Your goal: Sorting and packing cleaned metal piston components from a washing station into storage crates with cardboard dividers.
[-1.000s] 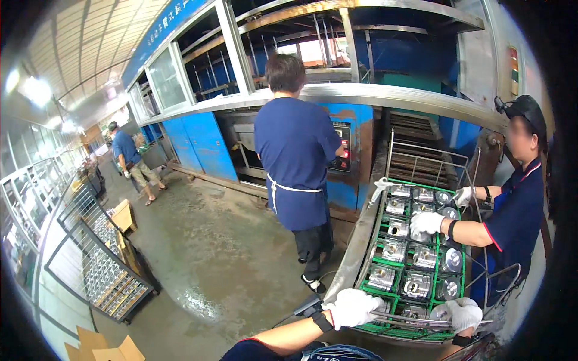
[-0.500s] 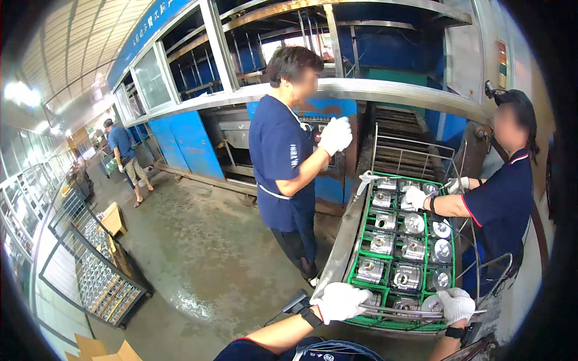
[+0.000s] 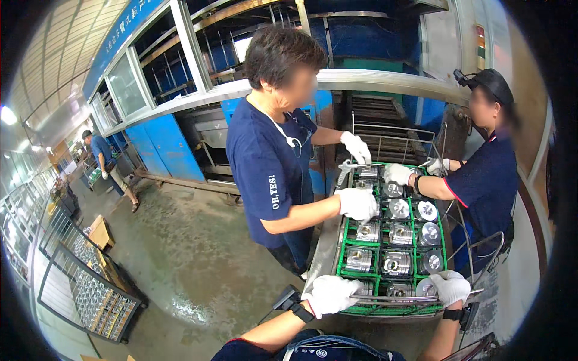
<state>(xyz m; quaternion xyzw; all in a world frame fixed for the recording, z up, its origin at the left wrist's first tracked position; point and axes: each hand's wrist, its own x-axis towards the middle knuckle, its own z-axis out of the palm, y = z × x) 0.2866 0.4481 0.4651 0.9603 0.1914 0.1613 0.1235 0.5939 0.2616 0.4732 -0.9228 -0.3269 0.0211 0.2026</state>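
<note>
My left hand [image 3: 331,295], in a white glove, is closed at the near left corner of a wire basket [image 3: 415,304] with green-coated dividers. My right hand [image 3: 450,287], gloved too, grips the basket's wire rail at the near right corner. Rows of silvery engine pistons [image 3: 397,263] lie in the compartments, some on their sides, others with their round crowns up. Both my hands partly cover the nearest row. A grey gun-shaped tool [image 3: 345,171] lies at the far left corner.
A co-worker [image 3: 271,162] at the left has both gloved hands over the basket. Another co-worker [image 3: 487,174] reaches in from the right. Behind stands a blue machine [image 3: 162,144] with a slatted bed [image 3: 385,114]. A rack of pistons [image 3: 90,289] stands at the left on wet floor.
The left co-worker has come closer and lowered both hands from chest height to the basket. The right co-worker still reaches in. My hands stay at the near corners while the view shifts.
</note>
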